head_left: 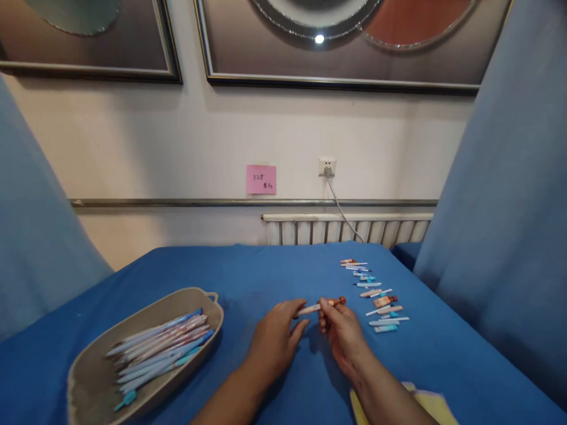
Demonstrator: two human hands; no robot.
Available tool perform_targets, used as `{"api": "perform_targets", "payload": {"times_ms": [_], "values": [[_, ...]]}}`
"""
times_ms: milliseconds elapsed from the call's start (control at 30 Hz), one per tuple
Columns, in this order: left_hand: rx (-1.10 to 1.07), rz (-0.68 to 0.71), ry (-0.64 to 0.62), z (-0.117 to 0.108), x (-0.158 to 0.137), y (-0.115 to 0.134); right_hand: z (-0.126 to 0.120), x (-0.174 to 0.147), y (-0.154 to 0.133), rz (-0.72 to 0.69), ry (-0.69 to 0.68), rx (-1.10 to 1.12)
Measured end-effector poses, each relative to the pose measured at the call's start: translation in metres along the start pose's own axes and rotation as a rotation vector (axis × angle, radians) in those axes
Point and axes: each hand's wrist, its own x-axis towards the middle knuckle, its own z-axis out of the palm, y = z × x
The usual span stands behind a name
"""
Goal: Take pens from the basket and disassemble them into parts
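Cloth (252, 274) separates left hand (277, 330) from basket rim (172, 301) while right hand (343, 335) holds pen (310, 309).

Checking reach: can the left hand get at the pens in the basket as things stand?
Probably yes: the basket is open-topped, the pens lie in view inside, and blue cloth spans the gap. The left hand may first have to leave the pen in the right hand.

Pale pen (311, 308), brown-ended, slightly tilted
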Motion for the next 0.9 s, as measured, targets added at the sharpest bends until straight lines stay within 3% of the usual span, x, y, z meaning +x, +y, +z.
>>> {"api": "perform_targets", "payload": {"times_ms": [133,333,533,767,900], "values": [[-0.114,-0.05,-0.009,0.004,-0.005,-0.019,-0.004,0.008,0.002,0.074,0.059,0.03],[-0.145,-0.054,0.006,0.012,-0.004,-0.03,-0.004,0.008,0.008,0.077,0.041,-0.049],[-0.118,-0.064,0.016,0.017,-0.005,-0.031,-0.006,0.008,0.011,0.062,0.016,-0.123],[-0.176,-0.06,-0.01,0.013,-0.008,-0.024,-0.005,0.008,0.015,0.016,-0.003,-0.056],[-0.315,-0.184,-0.063,0.016,-0.005,-0.021,-0.003,0.008,0.014,-0.009,0.01,-0.036]]}}
